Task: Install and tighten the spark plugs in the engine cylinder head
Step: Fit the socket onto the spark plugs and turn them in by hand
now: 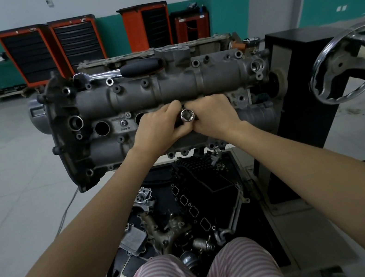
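Steel socket apparently between both grips.

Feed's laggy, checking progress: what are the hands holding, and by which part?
Both hands, left and right, grip a spark plug socket by its sides, open end facing the camera.

Grey cast cylinder head lies lengthwise across the frame's centre, with two dark open plug wells at centre left. Chrome socket, open end facing the camera, sits at mid-frame. Ratchet wrench, black-handled, rests along the head's upper edge.
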### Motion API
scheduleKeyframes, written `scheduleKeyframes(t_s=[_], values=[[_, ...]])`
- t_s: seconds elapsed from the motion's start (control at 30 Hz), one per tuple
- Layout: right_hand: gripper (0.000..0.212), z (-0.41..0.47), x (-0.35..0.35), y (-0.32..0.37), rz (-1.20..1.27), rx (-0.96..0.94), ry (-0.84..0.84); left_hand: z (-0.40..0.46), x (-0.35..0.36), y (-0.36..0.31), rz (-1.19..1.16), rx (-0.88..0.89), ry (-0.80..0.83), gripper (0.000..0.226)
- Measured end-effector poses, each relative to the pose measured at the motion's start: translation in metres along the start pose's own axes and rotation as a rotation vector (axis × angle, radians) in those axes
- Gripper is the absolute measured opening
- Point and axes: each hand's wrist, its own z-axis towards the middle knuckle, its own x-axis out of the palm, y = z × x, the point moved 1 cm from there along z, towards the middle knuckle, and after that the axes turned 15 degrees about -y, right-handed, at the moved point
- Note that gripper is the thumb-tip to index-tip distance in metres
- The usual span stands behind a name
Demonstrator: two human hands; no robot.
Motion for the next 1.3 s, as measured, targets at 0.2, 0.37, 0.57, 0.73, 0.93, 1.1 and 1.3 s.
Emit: scheduleKeyframes(t_s=[0.2, 0.37, 0.57, 0.73, 0.93, 1.1, 1.3], values=[[0.015, -0.0017, 0.0017, -0.0018, 0.021, 0.015, 0.017, -0.0001, -0.001, -0.0003, -0.026, -0.016, 0.034, 0.034], [0.025, -0.0023, 0.0052, -0.0014, -0.012, -0.022, -0.011, 0.0006, -0.003, -0.0037, -0.038, -0.057, 0.054, 0.032], [0.012, -0.0021, 0.0013, -0.0001, 0.016, -0.037, -0.089, 0.0004, -0.0022, -0.0029, -0.054, -0.041, 0.021, 0.033], [0.021, -0.0019, -0.0021, 0.001, 0.073, -0.021, -0.126, -0.0014, 0.0026, 0.0025, 0.01, -0.009, 0.017, 0.035], [0.02, -0.0018, 0.0016, -0.0007, 0.006, -0.01, -0.022, -0.0003, -0.0006, -0.0007, -0.056, -0.041, 0.032, 0.033], [0.019, -0.0023, 0.0008, -0.0009, 0.008, -0.037, -0.054, 0.0011, -0.0032, -0.0038, -0.084, -0.052, 0.052, 0.033], [0.02, -0.0004, -0.0034, 0.0016, 0.035, -0.042, -0.076, -0.0001, -0.0009, 0.0001, -0.047, -0.041, 0.039, 0.035]])
